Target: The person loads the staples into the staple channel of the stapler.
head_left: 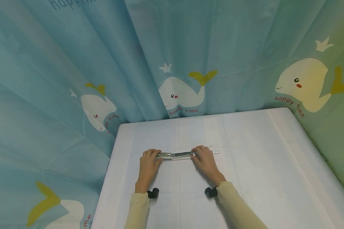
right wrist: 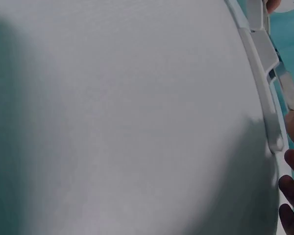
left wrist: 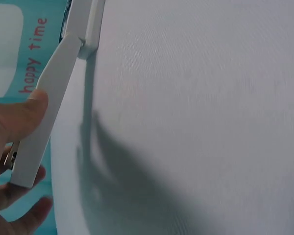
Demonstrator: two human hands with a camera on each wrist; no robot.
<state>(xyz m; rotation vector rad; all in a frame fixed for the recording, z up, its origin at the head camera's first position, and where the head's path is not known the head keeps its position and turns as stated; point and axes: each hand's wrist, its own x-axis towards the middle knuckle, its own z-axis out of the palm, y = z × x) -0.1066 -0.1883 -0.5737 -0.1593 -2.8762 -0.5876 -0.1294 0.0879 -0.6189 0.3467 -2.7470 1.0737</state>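
A long white and silver stapler (head_left: 172,155) is unfolded lengthwise across the white table, with its hinge between the two hands. My left hand (head_left: 147,165) grips the left end; in the left wrist view the thumb (left wrist: 38,100) presses the white cover (left wrist: 54,93) and the other fingers are behind it. At the right end my right hand (head_left: 205,161) pinches between thumb and fingers. The right wrist view shows the white base (right wrist: 258,78) with a metal strip (right wrist: 287,85) raised beside it, a fingertip at the strip's end. The right palm is out of frame.
A thin pale strip (head_left: 216,152) sticks out beyond the right hand. White cloth covers the table (head_left: 261,165). Blue curtains (head_left: 235,57) with whale prints hang along its back and left side. Dark wrist cameras (head_left: 153,193) sit on both wrists.
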